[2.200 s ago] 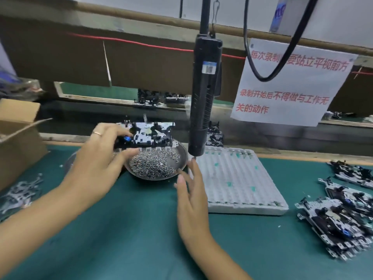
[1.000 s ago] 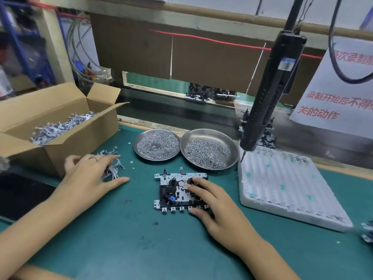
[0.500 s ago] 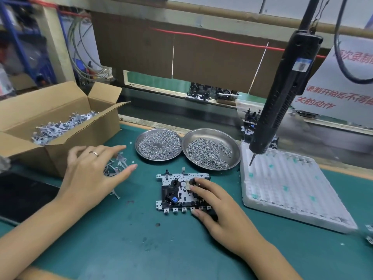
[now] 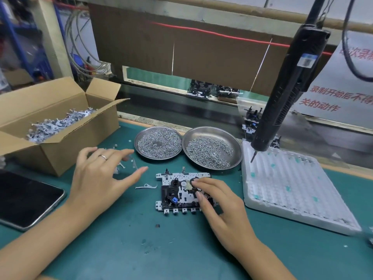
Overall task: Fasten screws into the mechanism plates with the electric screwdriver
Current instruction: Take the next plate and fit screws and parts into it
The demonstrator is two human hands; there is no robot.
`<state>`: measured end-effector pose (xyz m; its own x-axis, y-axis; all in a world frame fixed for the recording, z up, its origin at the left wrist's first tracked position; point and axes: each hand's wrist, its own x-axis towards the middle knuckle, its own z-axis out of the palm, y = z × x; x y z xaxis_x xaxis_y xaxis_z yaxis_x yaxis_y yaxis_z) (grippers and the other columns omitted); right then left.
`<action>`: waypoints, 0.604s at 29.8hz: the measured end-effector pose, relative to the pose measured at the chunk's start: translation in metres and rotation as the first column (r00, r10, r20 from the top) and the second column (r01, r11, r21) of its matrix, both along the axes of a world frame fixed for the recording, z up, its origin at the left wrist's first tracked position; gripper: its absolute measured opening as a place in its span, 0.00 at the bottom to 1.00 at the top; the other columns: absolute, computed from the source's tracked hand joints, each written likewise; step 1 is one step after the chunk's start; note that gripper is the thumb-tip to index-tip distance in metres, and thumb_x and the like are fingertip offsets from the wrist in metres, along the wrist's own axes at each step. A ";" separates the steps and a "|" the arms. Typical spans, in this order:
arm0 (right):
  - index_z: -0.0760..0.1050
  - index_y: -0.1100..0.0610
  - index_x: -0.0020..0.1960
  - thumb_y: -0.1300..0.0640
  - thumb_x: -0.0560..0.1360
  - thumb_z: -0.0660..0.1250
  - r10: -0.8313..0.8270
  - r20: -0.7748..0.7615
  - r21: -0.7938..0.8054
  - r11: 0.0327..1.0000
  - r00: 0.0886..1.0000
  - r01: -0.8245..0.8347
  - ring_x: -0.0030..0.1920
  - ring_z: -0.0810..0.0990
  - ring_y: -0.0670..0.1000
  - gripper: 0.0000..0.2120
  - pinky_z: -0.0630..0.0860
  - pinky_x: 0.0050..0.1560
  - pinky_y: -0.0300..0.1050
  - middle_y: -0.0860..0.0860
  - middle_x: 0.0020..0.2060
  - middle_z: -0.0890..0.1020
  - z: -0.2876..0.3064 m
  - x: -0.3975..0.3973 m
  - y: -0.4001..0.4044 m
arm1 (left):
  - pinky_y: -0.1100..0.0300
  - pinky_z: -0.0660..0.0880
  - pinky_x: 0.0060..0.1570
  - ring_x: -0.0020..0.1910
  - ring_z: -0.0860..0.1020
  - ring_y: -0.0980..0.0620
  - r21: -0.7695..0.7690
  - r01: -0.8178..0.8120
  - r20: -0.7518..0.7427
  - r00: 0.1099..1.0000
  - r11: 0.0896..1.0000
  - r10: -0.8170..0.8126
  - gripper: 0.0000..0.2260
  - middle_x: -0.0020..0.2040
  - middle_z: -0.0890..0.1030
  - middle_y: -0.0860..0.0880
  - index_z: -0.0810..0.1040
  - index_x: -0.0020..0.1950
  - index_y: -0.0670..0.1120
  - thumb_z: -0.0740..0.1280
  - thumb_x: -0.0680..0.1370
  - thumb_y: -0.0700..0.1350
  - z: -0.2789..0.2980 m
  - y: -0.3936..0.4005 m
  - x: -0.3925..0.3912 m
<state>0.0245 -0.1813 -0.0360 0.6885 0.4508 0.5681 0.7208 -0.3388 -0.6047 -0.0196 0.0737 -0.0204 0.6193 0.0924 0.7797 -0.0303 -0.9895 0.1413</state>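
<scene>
A white mechanism plate [image 4: 177, 194] with black parts and a blue knob lies flat on the green mat. My right hand [image 4: 220, 207] rests on its right half, fingers lightly bent over the black parts. My left hand [image 4: 101, 176] hovers to the plate's left with fingers spread, holding nothing; a small thin metal lever [image 4: 146, 186] lies on the mat just below its thumb. The black electric screwdriver [image 4: 286, 91] hangs tilted from above at the right, its bit over the foam tray. Two steel dishes of screws [image 4: 159, 143] [image 4: 210, 151] sit behind the plate.
An open cardboard box [image 4: 60, 126] of small metal parts stands at the left. A dark tablet [image 4: 24, 199] lies at the front left. A white foam tray [image 4: 290, 188] sits at the right. More mechanisms [image 4: 212, 90] lie behind the bench.
The plate was brought from over the dish down onto the mat. My left hand has lifted off the small parts near the box and moved right; one lever now lies beside the plate.
</scene>
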 end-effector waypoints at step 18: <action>0.82 0.51 0.42 0.68 0.71 0.71 0.121 -0.506 0.187 0.982 0.854 -0.028 0.40 0.84 0.46 0.12 0.77 0.42 0.36 0.49 0.38 0.86 0.041 0.024 0.012 | 0.52 0.66 0.57 0.42 0.77 0.57 -0.115 0.471 -0.036 0.878 0.874 -0.478 0.15 0.41 0.82 0.58 0.84 0.47 0.49 0.65 0.75 0.59 0.015 -0.069 0.023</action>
